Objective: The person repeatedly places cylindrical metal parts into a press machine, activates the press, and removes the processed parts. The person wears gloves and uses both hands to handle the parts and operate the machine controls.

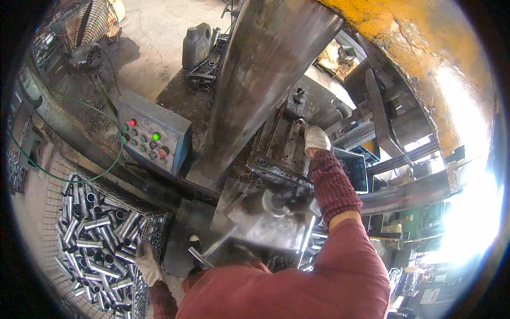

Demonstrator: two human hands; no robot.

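The tubes, short and shiny, lie in a jumbled heap in a wire basket at the lower left, their open ends turned every way. The left grip, a pale-gloved hand, is at the basket's right side, just beside the heap; whether it is clenched on anything I cannot tell. Well apart from it, the right grip, also gloved, is over the right side of the fixture, a dark metal block; its fingers are mostly hidden, so I cannot tell whether they grasp something or are released. A dark bin stands just right of that forearm. Below the fixture is a shiny plate with a blurred round shape over it, and a T-shaped bar shows nearer the person. Left of the fixture rises a thick steel column, and beyond it sits a control box with a red and a green light lit. A green hose curves between box and basket. Farther out are a grey jug, a caged fan and a worn yellow frame.
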